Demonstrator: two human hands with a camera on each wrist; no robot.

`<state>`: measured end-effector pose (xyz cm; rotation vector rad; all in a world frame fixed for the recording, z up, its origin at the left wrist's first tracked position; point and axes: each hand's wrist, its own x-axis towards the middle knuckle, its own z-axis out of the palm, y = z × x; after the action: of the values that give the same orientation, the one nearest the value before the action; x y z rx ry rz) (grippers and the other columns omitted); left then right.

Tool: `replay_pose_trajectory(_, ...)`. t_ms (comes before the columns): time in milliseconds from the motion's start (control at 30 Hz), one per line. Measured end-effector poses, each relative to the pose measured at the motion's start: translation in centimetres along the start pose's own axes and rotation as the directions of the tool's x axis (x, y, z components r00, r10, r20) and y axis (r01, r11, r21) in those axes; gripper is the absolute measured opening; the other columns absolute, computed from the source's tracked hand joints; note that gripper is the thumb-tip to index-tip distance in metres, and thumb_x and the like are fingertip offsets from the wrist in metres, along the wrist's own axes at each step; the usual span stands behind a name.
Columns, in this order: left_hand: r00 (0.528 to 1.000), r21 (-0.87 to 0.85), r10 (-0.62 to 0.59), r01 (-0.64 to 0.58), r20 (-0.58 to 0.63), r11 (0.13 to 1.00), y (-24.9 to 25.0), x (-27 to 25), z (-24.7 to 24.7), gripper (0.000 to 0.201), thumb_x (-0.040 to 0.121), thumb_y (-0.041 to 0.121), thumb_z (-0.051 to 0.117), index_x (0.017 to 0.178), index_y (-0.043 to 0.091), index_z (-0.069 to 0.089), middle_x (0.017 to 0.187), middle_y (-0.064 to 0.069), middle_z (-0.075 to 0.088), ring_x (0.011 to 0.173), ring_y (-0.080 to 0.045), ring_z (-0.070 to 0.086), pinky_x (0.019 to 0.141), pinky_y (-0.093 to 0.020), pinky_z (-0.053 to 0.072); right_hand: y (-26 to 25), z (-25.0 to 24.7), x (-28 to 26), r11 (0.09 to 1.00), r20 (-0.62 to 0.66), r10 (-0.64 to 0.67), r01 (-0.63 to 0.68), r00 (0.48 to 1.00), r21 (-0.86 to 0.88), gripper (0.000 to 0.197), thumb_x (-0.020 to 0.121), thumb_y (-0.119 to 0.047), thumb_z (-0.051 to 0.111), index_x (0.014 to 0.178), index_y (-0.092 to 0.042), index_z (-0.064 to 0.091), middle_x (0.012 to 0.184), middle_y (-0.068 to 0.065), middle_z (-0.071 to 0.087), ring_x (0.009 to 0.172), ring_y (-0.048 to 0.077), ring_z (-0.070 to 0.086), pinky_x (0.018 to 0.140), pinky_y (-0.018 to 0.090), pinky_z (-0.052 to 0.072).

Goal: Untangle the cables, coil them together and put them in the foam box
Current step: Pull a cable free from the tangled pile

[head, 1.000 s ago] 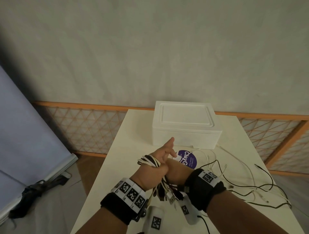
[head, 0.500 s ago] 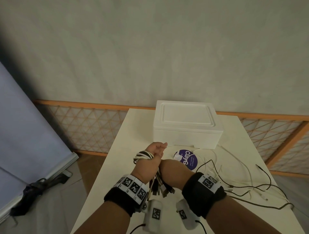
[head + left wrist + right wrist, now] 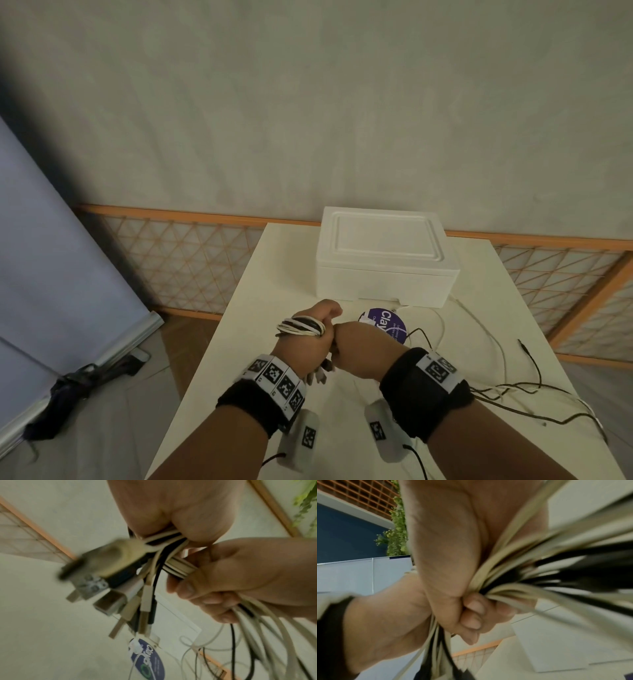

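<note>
A bundle of white and black cables (image 3: 301, 327) is wound round my left hand (image 3: 310, 337), which grips it above the table's near middle. Several plugs (image 3: 109, 595) hang below that fist. My right hand (image 3: 359, 349) presses against the left and grips the same cable bundle (image 3: 513, 582), fingers curled round the strands. The loose cable ends (image 3: 507, 387) trail across the table to the right. The white foam box (image 3: 383, 257) stands closed at the far end of the table, beyond both hands.
A round purple-labelled lid (image 3: 387, 325) lies between my hands and the box. The cream table (image 3: 239, 325) drops off at its left edge to the floor. A lattice fence (image 3: 178, 260) runs behind, and a dark folded object (image 3: 78, 387) lies on the floor at left.
My left hand's fingers, stretched out a second ago, have curled round the bundle. Both hands rose slightly and drew together, and the right hand pulled the strands in.
</note>
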<state>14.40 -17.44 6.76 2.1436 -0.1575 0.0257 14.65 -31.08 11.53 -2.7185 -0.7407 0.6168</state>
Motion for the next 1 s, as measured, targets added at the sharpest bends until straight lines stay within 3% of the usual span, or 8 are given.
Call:
replay_pose_trajectory(67,0.998,0.057,-0.024,0.02,0.065,0.998,-0.1,-0.1,-0.4,0.027,0.098,0.013,0.036,0.114,0.025,0.054,0.114,-0.001,0.067,0.097,-0.019,0.067,0.077,-0.033,0.058,0.4,0.2,-0.1,0.998,-0.014,0.006,-0.007,1.0,-0.057,0.026,0.091,-0.017,0.046,0.108,-0.006,0.061,0.101,0.013,0.064,0.093,0.031,0.061,0.081,0.041,0.05)
replay_pose_trajectory(167,0.991,0.178,-0.067,0.046,0.114,0.983,-0.6,-0.2,-1.0,0.021,0.098,0.017,0.037,0.114,0.024,0.05,0.098,-0.005,0.067,0.08,-0.021,0.066,0.06,-0.034,0.057,0.9,0.8,-0.3,0.987,-0.044,-0.015,0.007,0.999,-0.16,0.023,0.089,-0.019,0.046,0.102,-0.006,0.059,0.095,0.008,0.063,0.084,0.024,0.059,0.078,0.038,0.052)
replay_pose_trajectory(333,0.988,0.432,-0.034,-0.034,0.148,0.901,-0.9,0.0,-1.1,0.022,0.097,0.043,0.041,0.104,0.023,0.049,0.083,-0.006,0.067,0.076,-0.024,0.062,0.071,-0.038,0.053,1.7,1.3,-0.4,0.991,-0.035,-0.041,0.036,0.999,-0.133,0.029,0.092,-0.031,0.048,0.108,-0.009,0.059,0.102,0.007,0.063,0.093,0.023,0.06,0.083,0.037,0.051)
replay_pose_trajectory(600,0.972,0.435,-0.099,-0.004,0.213,0.9,-1.5,-0.2,-0.7,0.028,0.09,0.057,0.043,0.099,0.031,0.045,0.071,-0.003,0.066,0.067,-0.022,0.063,0.063,-0.036,0.051,2.4,0.7,-0.6,0.993,0.05,-0.12,0.12,0.992,0.008,0.029,0.091,-0.034,0.052,0.101,-0.009,0.063,0.096,0.009,0.065,0.085,0.021,0.061,0.079,0.035,0.049)
replay_pose_trajectory(700,0.951,0.426,-0.097,-0.039,0.294,0.904,-1.3,-0.3,-0.6,0.044,0.072,0.07,0.052,0.098,0.036,0.043,0.071,-0.004,0.068,0.064,-0.018,0.06,0.061,-0.032,0.048,2.5,0.3,-0.7,0.987,0.079,-0.16,0.16,0.984,0.007,0.033,0.093,-0.035,0.049,0.096,-0.006,0.064,0.09,0.01,0.065,0.079,0.019,0.059,0.078,0.035,0.047)
replay_pose_trajectory(800,0.871,0.429,-0.129,-0.101,0.475,0.898,-0.3,-0.8,-0.7,0.071,0.057,0.06,0.076,0.112,0.034,0.04,0.076,0.003,0.062,0.07,-0.014,0.056,0.06,-0.027,0.044,2.7,0.2,-1.0,0.992,0.082,-0.127,0.128,0.989,-0.01,0.033,0.091,-0.038,0.05,0.091,-0.008,0.064,0.084,0.006,0.061,0.071,0.013,0.053,0.074,0.035,0.048)
replay_pose_trajectory(900,0.857,0.672,-0.084,-0.335,0.509,0.66,-0.8,-0.2,-0.8,0.043,0.085,0.048,0.06,0.115,0.019,0.048,0.103,-0.005,0.061,0.094,-0.024,0.059,0.074,-0.03,0.044,2.7,0.9,-1.0,0.994,-0.005,-0.084,0.084,0.996,-0.071,0.026,0.09,-0.033,0.05,0.095,-0.009,0.061,0.086,0.001,0.056,0.069,0.011,0.05,0.069,0.03,0.044)
replay_pose_trajectory(1000,0.895,0.818,-0.119,-0.329,0.429,0.471,-1.4,0.3,-1.2,0.025,0.096,0.03,0.041,0.109,0.012,0.052,0.114,-0.012,0.06,0.102,-0.032,0.058,0.084,-0.036,0.044,2.5,2.3,-1.0,0.995,-0.037,-0.057,0.054,0.998,-0.079,0.019,0.087,-0.027,0.052,0.098,-0.011,0.053,0.09,0.002,0.056,0.082,0.02,0.055,0.072,0.032,0.044)
